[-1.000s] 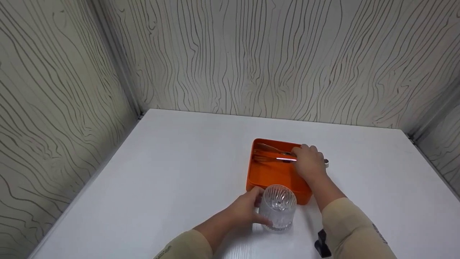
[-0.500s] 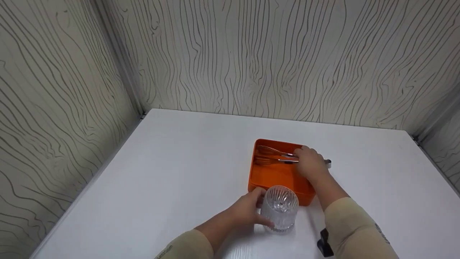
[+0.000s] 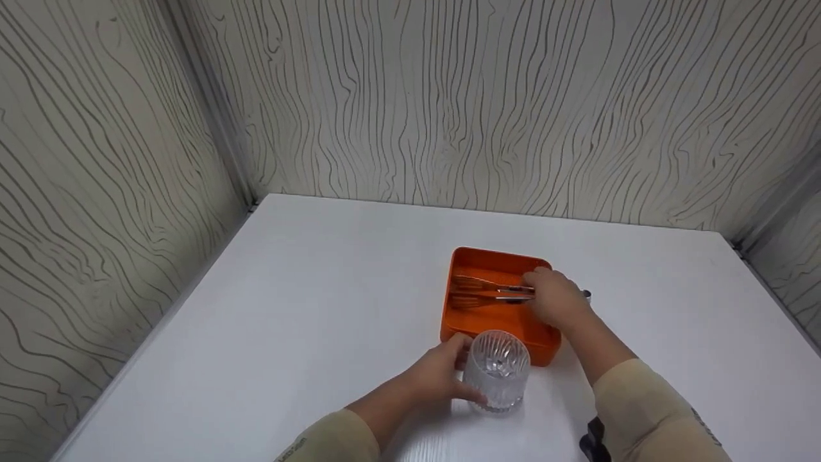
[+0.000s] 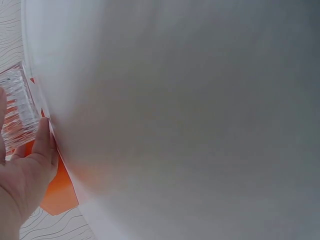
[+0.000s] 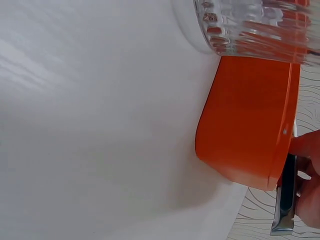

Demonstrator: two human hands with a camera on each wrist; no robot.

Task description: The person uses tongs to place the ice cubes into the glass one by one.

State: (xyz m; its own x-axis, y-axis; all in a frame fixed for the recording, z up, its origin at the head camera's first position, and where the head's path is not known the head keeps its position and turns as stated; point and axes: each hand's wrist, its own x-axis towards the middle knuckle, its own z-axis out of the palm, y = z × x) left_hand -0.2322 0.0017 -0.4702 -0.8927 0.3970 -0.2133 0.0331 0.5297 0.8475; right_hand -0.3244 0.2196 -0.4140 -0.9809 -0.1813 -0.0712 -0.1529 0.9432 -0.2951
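A clear ribbed drinking glass [image 3: 499, 378] stands on the white table in front of an orange tray [image 3: 487, 322]. My left hand [image 3: 437, 373] holds it from the left, thumb low on the near side and fingers behind. Metal tongs [image 3: 513, 299] lie across the tray, their two arms close together and tips by its left wall. Around their middle, my right hand [image 3: 557, 299] grips them from above and hides part of them. The bent metal end of the tongs [image 5: 285, 200] sticks out past the tray's right rim in the right wrist view.
The white table [image 3: 308, 308] meets a wood-grain patterned wall [image 3: 410, 102] at the back, with another panel [image 3: 96, 192] on the left. A black object [image 3: 596, 439] shows beside my right sleeve, partly hidden.
The tongs have shifted toward me inside the tray, and their arms have come closer together. My right hand has moved slightly nearer with them. My left hand and the glass stay put.
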